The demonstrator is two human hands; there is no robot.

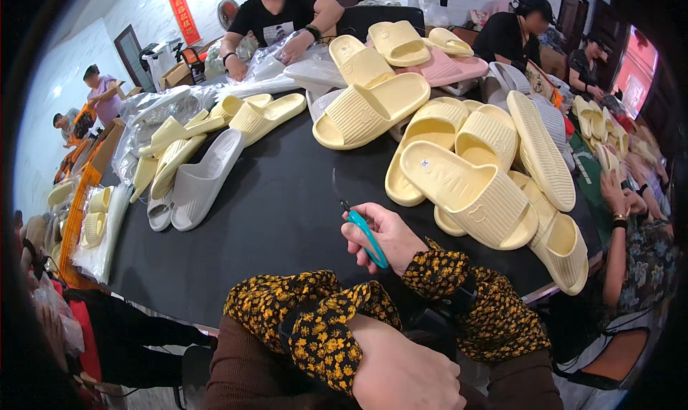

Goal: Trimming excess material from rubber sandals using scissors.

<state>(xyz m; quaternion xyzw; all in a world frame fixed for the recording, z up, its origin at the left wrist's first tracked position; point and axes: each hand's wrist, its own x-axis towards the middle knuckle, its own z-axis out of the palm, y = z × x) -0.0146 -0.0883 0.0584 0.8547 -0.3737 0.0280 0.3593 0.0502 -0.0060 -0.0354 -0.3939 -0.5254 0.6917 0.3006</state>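
My right hand [380, 236] is closed round a teal-handled tool [367, 239] and holds it above the black tabletop. A dark neck and a thin, slightly curved metal tip stick out of the handle, pointing up and away from me; its exact kind I cannot make out. Low in the picture, over my lap, my left hand [405, 367] shows its back with the fingers curled under; whatever they hold, if anything, is hidden. Just right of the tool, a pale yellow slide sandal [469, 195] lies on a pile of similar ones. Both forearms wear black sleeves with yellow flowers.
Grey slide sandals [208, 180] and more yellow ones [265, 116] lie left on the black table [279, 216]. Clear plastic bags [179, 109] cover its far left. A person [283, 23] handles bags opposite; others sit or stand around. An orange-edged box [86, 202] stands left.
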